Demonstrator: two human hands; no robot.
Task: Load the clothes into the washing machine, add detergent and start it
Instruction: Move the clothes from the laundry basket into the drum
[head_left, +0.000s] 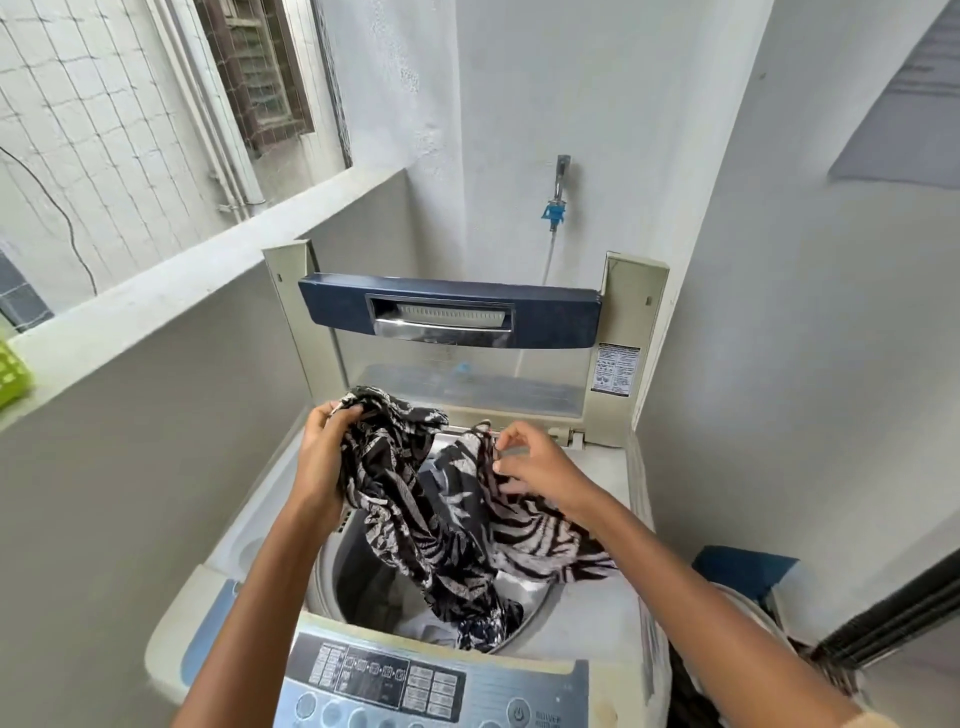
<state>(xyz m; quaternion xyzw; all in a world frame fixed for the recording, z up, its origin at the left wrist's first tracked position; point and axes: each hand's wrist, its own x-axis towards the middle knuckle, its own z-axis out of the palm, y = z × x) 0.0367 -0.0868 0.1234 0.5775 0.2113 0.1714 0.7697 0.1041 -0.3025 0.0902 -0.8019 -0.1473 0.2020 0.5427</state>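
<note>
black-and-white zebra-striped garment (415, 499), cream washing machine (597, 623) (navy-trimmed lid (447, 317)), green basket (13, 371)

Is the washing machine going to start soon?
Not yet. Done: the lid is up. In hand: the left hand and right hand hold a black-and-white garment, partly hanging into the drum. Left: drop it in, add detergent, which is not in view, shut the lid, and press the control panel.
</note>
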